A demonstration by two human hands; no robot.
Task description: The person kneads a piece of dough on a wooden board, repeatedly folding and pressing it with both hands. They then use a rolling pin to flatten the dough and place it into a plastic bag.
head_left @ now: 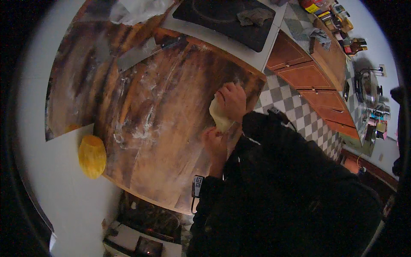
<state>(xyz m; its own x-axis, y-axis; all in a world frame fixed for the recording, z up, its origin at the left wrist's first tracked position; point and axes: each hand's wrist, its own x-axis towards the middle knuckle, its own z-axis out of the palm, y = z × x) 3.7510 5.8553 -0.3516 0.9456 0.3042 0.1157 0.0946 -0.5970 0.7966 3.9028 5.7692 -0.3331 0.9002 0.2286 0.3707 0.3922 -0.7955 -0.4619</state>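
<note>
A pale lump of dough point(218, 116) lies near the right edge of a brown wooden board point(167, 111) dusted with white flour. Over its far end is my right hand point(231, 101), fingers curled down around it. My left hand point(215, 143) is closed against the near end, its fingertips pinching the dough's edge. The palms hide part of the lump. Farther off on the board, away from both hands, rests a cleaver point(136, 55) with a wide grey blade and a dark handle.
A yellow, rounded, ribbed thing like a squash point(92, 156) stands by the board's left edge. Beyond the board are a clear plastic bag point(140, 10) and a black cooktop point(222, 21) with a crumpled cloth point(255, 17). Brown cabinets point(308, 81) line the right, above a checkered floor point(295, 107).
</note>
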